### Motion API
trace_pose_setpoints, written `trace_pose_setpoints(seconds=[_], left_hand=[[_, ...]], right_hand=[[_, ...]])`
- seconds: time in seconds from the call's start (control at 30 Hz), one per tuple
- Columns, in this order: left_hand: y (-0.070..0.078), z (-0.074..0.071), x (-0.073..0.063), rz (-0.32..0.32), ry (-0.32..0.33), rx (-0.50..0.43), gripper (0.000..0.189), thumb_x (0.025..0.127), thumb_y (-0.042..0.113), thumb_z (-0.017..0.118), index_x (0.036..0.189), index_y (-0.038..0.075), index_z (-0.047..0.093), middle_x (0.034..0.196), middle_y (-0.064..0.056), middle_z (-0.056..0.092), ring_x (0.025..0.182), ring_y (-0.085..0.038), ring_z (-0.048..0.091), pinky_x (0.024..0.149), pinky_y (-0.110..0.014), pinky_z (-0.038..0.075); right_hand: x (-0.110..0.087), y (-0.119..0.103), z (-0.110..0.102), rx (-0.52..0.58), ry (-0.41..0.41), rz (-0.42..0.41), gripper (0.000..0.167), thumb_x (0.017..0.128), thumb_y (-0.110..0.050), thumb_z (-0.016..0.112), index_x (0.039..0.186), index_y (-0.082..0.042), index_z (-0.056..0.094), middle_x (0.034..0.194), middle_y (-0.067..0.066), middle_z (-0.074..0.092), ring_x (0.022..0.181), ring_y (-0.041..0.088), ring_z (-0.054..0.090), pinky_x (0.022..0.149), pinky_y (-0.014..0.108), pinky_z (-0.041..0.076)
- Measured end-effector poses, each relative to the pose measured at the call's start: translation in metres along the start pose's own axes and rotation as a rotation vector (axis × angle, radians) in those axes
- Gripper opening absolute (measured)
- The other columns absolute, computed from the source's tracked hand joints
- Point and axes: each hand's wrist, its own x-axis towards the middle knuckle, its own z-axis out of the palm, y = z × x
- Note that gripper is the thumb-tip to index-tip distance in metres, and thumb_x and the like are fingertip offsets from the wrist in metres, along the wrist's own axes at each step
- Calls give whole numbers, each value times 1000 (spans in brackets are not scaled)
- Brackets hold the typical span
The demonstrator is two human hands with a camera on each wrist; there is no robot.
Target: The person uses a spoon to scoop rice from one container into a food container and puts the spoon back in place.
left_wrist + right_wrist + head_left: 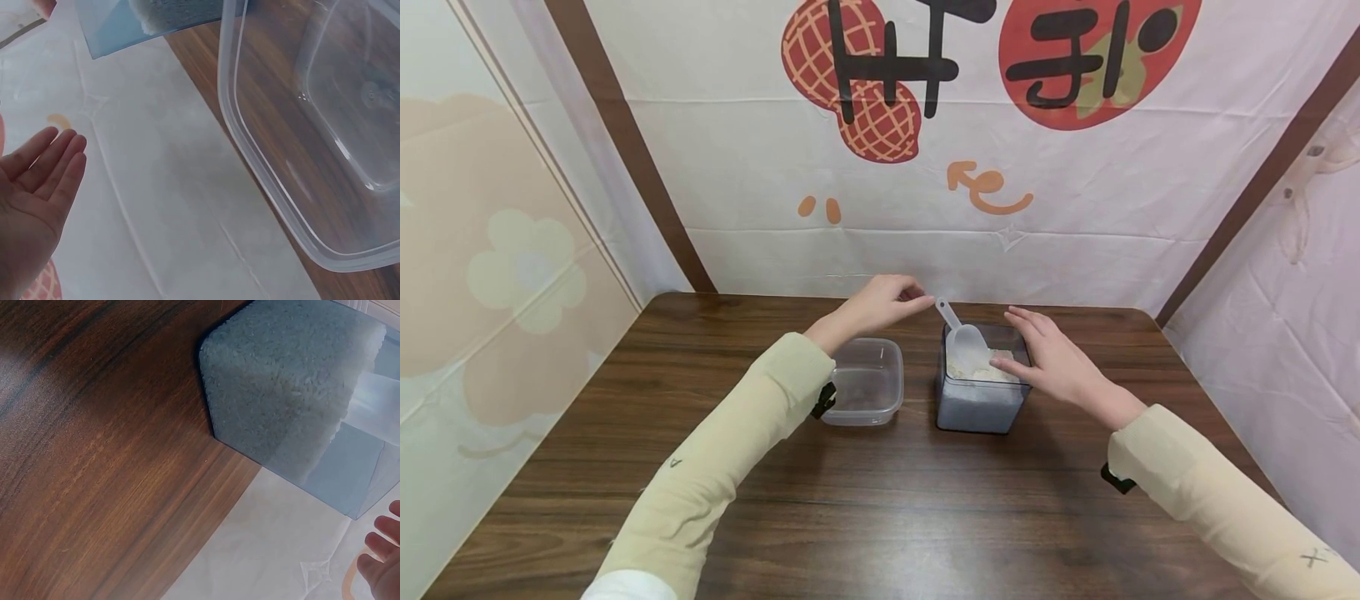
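My left hand (pixel 883 304) reaches over the clear plastic container (pixel 891 379), fingers extended, thumb tip close to the handle of a white scoop (pixel 967 343). The palm and straight fingers of that left hand (pixel 44 187) show in the left wrist view, holding nothing. The scoop leans in a tinted see-through bin (pixel 981 412), its bowl on the white rice (pixel 281 387). At the bin's right side, my right hand (pixel 1063 358) is spread, its thumb over the rim area. Only some fingertips of the right hand (pixel 381 550) appear in the right wrist view.
Both containers stand side by side towards the back of a dark wooden table (pixel 880 508). Behind the table hangs a white printed cloth (pixel 737 167). More cloth panels enclose the left and right sides.
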Motion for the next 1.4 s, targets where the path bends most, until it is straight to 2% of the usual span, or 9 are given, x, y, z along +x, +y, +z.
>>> trace_pose_setpoints(seconds=[0.17, 0.33, 0.53, 0.73, 1.03, 1.4], left_hand=[[4, -1, 3, -9, -17, 14, 34, 91, 39, 50, 99, 10, 64, 95, -2, 64, 89, -14, 57, 80, -29, 44], [9, -1, 7, 8, -30, 27, 32, 91, 39, 51, 96, 10, 65, 87, -1, 64, 79, -13, 55, 74, -28, 44], [14, 0, 12, 22, -53, 48, 30, 92, 34, 51, 99, 8, 65, 89, -3, 64, 80, -14, 56, 73, -28, 44], [18, 0, 16, 41, -74, 58, 28, 92, 31, 51, 98, 7, 65, 85, -4, 64, 73, -14, 54, 68, -27, 43], [21, 2, 20, 58, -93, 87, 30, 92, 30, 51, 102, 5, 64, 88, -4, 64, 78, -15, 56, 71, -27, 44], [28, 4, 23, 71, -104, 93, 30, 92, 31, 52, 102, 6, 65, 90, -4, 65, 79, -14, 57, 71, -27, 45]], right_hand=[[-1, -2, 1, 7, -9, 16, 82, 82, -58, 54, 138, -2, 33, 144, 13, 29, 132, 31, 25, 101, 49, 26], [-2, -1, 5, 14, -19, 27, 85, 81, -59, 54, 140, -3, 31, 145, 13, 27, 132, 31, 23, 100, 50, 27], [-3, 1, 9, 21, -20, 38, 89, 80, -60, 55, 141, -2, 27, 145, 13, 27, 133, 31, 22, 101, 50, 26], [-3, 2, 11, 14, -32, 39, 92, 80, -61, 54, 141, 0, 24, 145, 16, 25, 132, 34, 22, 101, 51, 25], [-3, 2, 15, 25, -49, 54, 93, 80, -62, 54, 142, 0, 22, 147, 14, 21, 135, 31, 17, 102, 49, 24], [-4, 1, 16, 45, -97, 16, 93, 80, -60, 54, 143, -1, 20, 149, 12, 16, 136, 32, 12, 103, 50, 23]])
